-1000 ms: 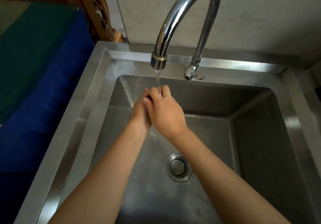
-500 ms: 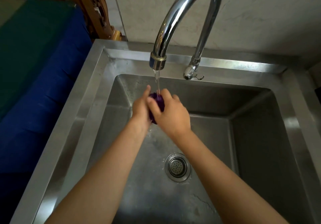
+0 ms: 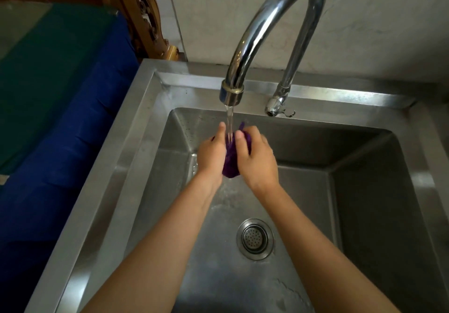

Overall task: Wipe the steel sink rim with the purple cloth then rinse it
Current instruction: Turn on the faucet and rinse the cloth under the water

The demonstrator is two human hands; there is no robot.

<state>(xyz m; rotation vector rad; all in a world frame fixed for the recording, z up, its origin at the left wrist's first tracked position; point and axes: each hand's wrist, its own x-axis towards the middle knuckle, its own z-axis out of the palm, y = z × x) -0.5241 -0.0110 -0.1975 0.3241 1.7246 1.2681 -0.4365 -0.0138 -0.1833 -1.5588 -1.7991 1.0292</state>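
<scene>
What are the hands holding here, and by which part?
The purple cloth, bunched into a wad under the tap: the left hand grips its left side, the right hand its right side.

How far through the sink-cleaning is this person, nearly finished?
Wiping seems over: the purple cloth is off the sink rim, though whether the rim is clean cannot be told. In hand: rinsing. The left hand and right hand hold the bunched cloth between them under the water running from the tap. Left: finishing the rinse, probably wringing out, and turning the tap off.
</scene>
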